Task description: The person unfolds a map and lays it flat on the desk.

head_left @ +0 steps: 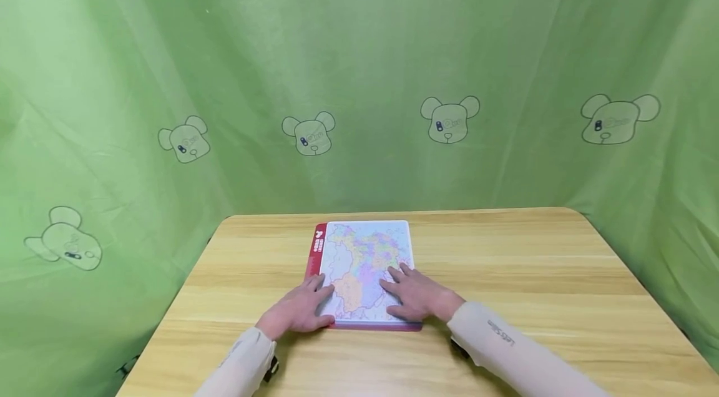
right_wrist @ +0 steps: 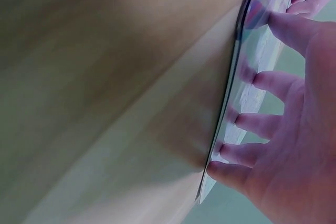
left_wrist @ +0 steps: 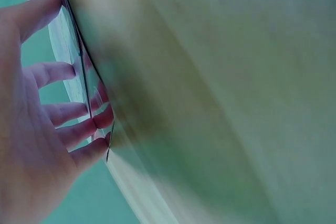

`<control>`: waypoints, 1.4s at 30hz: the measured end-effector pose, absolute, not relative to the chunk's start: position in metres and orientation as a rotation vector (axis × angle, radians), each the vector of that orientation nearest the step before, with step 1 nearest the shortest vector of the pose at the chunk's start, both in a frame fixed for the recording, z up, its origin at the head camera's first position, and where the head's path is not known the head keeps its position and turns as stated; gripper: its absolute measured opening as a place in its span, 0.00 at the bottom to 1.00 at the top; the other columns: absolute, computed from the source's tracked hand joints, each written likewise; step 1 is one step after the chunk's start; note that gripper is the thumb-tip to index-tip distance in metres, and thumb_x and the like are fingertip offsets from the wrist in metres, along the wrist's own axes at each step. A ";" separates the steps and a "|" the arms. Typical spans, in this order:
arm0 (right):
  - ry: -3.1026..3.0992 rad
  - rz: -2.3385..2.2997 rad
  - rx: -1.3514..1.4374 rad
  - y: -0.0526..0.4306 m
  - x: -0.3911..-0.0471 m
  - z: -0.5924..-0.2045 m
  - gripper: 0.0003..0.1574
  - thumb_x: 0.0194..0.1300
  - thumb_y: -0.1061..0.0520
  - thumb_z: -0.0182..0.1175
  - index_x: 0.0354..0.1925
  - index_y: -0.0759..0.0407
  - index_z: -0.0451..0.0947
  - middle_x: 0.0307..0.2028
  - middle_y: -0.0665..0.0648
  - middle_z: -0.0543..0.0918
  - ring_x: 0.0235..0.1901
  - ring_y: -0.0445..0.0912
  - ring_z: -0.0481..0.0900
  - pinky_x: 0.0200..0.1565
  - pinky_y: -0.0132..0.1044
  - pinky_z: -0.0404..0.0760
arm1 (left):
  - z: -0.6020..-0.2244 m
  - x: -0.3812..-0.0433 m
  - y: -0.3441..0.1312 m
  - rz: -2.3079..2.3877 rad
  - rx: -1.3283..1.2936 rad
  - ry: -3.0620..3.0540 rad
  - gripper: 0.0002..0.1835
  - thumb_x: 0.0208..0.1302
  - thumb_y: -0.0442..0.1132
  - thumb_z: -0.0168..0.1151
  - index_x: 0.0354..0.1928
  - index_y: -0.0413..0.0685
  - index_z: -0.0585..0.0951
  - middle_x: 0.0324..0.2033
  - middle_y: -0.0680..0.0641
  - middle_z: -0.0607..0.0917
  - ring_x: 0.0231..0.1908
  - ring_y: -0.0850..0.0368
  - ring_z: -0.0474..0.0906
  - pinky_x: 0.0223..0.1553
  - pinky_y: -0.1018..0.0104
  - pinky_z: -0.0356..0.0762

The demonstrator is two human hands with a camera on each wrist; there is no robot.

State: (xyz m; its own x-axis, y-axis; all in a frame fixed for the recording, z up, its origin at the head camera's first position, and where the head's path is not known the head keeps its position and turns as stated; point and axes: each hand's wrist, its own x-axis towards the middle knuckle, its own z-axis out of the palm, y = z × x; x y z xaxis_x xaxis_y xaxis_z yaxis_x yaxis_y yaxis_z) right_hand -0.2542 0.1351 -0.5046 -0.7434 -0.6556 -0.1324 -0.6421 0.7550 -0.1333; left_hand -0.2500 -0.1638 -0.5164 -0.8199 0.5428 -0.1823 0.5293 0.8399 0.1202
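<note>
A flat map board (head_left: 365,244) with a white border and pastel regions lies on the wooden table. Under it, a red board or sheet (head_left: 313,264) with white lettering shows along the left side and front edge. My left hand (head_left: 299,306) rests at the board's left side, fingers spread, fingertips touching its edge and the red strip. Across from it, my right hand (head_left: 417,294) lays its spread fingertips on the map's right part. Both wrist views show extended fingers touching the glossy surface, the left hand (left_wrist: 37,103) and right hand (right_wrist: 294,114) gripping nothing.
The light wooden table (head_left: 533,272) extends to both sides of the board. Behind it and at the sides hangs a green curtain (head_left: 371,178) printed with bear heads. Pale sleeves cover both forearms, and dark bands show at the wrists.
</note>
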 end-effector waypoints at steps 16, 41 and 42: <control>2.783 -0.075 -1.032 0.124 -0.258 -0.504 0.39 0.67 0.37 0.50 0.68 0.56 0.63 0.67 0.70 0.59 0.65 0.70 0.54 0.65 0.57 0.55 | -0.513 -0.246 -0.186 0.144 0.854 2.839 0.39 0.62 0.61 0.54 0.69 0.45 0.64 0.70 0.38 0.57 0.69 0.42 0.53 0.66 0.51 0.58; 2.689 -0.166 -1.141 0.080 -0.244 -0.499 0.46 0.61 0.31 0.54 0.70 0.49 0.61 0.70 0.64 0.56 0.67 0.64 0.54 0.66 0.51 0.57 | -0.517 -0.238 -0.214 0.168 0.827 2.866 0.30 0.69 0.49 0.50 0.68 0.41 0.65 0.70 0.40 0.58 0.68 0.43 0.54 0.65 0.49 0.58; 2.688 -0.164 -1.149 0.078 -0.244 -0.499 0.46 0.61 0.31 0.55 0.70 0.49 0.61 0.70 0.64 0.57 0.67 0.64 0.54 0.66 0.51 0.57 | -0.517 -0.238 -0.214 0.166 0.829 2.867 0.30 0.69 0.49 0.50 0.68 0.42 0.65 0.70 0.40 0.58 0.68 0.43 0.54 0.65 0.49 0.57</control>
